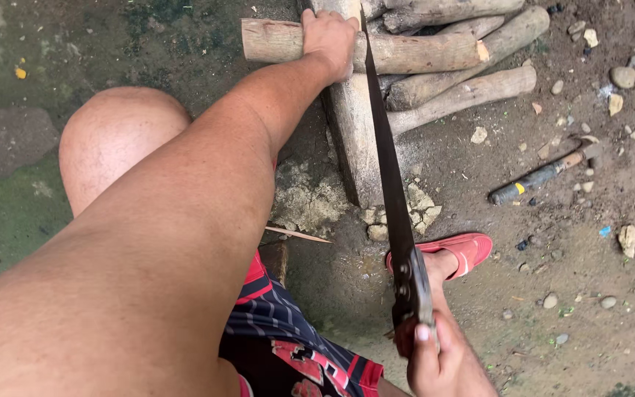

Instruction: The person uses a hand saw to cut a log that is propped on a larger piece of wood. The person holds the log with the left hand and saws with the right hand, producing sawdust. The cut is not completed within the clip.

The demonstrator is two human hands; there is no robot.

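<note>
Bare dirt ground (479,294), damp, pebbles scattered, mossy patch toward 9 o'clock. Left hand (330,40) at 12 o'clock, fingers wrapped over a pale log (406,51) lying crosswise on a thick wooden block (350,140), pressing down so the log stays put against the blade. Right hand (442,360) at 5 o'clock, fingers closed tight round the handle of a hand saw (387,162); the long dark blade runs up from the grip to the log, just right of the left hand (close to the knuckles). More cut logs (472,92) piled behind at 1 o'clock. Hammer (545,174) lies on the dirt at 3 o'clock, well apart. Foot in a red slipper (464,250) planted near the block, probably for bracing. Bent knee (115,132) at 9 o'clock.
</note>
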